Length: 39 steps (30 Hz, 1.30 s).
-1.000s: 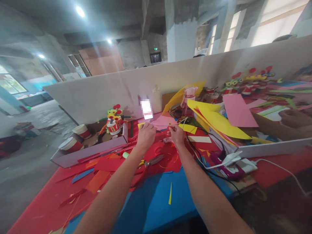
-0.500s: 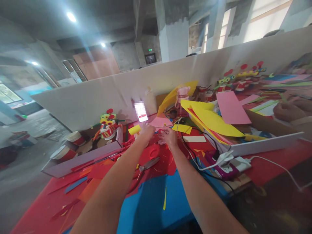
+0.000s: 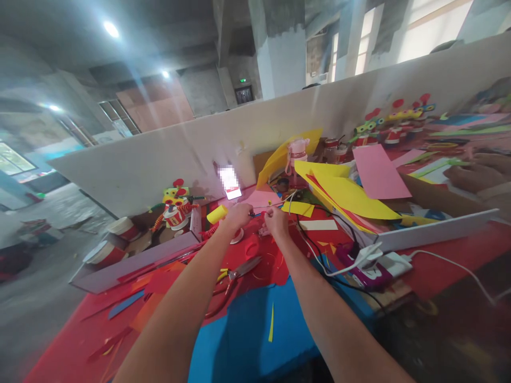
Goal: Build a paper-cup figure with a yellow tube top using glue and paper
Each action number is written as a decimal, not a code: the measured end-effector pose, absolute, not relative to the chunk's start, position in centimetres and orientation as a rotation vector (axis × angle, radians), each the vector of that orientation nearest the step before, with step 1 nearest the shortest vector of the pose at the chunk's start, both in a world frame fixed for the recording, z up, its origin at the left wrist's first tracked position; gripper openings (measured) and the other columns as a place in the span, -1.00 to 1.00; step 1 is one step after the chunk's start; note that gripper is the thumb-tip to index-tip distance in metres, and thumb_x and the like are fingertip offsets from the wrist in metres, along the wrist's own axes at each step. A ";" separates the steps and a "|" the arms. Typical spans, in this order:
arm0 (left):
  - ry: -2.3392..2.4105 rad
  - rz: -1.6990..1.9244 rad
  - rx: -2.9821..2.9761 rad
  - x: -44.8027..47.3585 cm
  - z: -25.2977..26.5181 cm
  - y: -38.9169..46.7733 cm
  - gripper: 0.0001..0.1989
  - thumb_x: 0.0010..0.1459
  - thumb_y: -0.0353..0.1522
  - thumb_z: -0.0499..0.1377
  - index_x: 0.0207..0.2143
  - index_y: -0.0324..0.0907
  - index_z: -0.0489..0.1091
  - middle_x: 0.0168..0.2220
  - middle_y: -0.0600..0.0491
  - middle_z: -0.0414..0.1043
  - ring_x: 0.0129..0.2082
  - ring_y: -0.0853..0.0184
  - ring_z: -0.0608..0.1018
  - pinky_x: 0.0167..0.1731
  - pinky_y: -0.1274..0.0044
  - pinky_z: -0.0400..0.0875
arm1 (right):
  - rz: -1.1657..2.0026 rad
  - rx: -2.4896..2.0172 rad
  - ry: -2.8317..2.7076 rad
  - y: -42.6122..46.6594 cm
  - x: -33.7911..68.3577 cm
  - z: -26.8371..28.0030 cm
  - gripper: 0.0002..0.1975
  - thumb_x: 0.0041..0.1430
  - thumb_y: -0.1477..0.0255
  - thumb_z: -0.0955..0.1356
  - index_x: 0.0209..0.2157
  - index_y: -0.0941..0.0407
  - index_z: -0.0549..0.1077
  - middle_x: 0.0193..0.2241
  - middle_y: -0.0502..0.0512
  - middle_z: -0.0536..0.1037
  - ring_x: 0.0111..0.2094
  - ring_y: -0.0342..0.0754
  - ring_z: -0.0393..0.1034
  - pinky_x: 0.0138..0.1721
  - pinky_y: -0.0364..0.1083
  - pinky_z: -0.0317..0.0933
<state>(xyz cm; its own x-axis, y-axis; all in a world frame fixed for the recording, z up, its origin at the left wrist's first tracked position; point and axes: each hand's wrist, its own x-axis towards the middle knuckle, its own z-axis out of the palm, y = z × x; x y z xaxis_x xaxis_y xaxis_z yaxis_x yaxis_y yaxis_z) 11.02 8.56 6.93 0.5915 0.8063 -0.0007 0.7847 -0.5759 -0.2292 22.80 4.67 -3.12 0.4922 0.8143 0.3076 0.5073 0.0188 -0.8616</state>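
Note:
My left hand (image 3: 239, 215) is closed above the middle of the table, a small dark bit showing at its fingertips that I cannot make out. Just left of it a yellow paper roll (image 3: 216, 214) sticks out, and below it shows the white rim of a cup (image 3: 237, 236). Close by on the right, my right hand (image 3: 276, 221) pinches a small red piece (image 3: 263, 214). The two hands are slightly apart. Scissors (image 3: 239, 271) lie open nearer to me, below a curled red paper strip (image 3: 252, 247).
A lit phone (image 3: 230, 183) leans against the white partition (image 3: 167, 149). A box (image 3: 435, 234) with coloured paper stands right, near a purple power strip (image 3: 369, 274) with cables. At left, a tray (image 3: 139, 260) holds cups and a paper figure (image 3: 175, 207). Another person's hand (image 3: 471, 173) is far right.
The yellow roll has tipped and shifted slightly left beside my left hand. My right fingers have drawn closer together around the red piece. More of the white rim shows below my left hand.

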 end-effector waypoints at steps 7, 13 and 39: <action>-1.355 0.122 -2.578 11.4 7.1 8.2 -0.77 0.14 -0.31 0.14 -0.19 -0.11 0.53 -0.10 -0.02 0.56 -0.09 0.23 0.54 -0.10 0.45 0.29 | 0.442 -1.665 -1.097 4.3 22.1 -1.9 -0.93 0.11 0.48 0.33 -0.40 0.11 0.46 -0.50 0.00 0.55 -0.49 -0.14 0.44 -0.40 -0.21 0.28; -1.365 0.090 -2.547 11.3 6.9 8.3 -0.76 0.15 -0.28 0.13 -0.22 -0.14 0.55 -0.14 -0.07 0.57 -0.10 0.21 0.54 -0.09 0.43 0.27 | 0.409 -1.631 -1.117 4.4 21.7 -1.6 -0.91 0.08 0.54 0.33 -0.47 0.10 0.42 -0.52 0.01 0.54 -0.51 -0.13 0.41 -0.46 -0.20 0.24; -1.332 0.050 -2.584 11.5 6.2 8.6 -0.73 0.16 -0.31 0.09 -0.23 -0.19 0.56 -0.18 -0.13 0.57 -0.14 0.15 0.55 -0.16 0.42 0.31 | 0.379 -1.518 -1.176 5.2 21.5 -2.6 -0.96 0.05 0.51 0.33 -0.45 0.10 0.38 -0.47 0.01 0.53 -0.42 -0.10 0.40 -0.36 -0.16 0.23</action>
<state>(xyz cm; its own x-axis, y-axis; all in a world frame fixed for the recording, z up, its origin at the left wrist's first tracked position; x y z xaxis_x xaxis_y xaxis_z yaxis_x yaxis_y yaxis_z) 11.49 8.62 6.19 0.5854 0.8071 0.0762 0.7992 -0.5587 -0.2215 21.55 5.15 -2.62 0.4514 0.8209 0.3497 0.4623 0.1200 -0.8786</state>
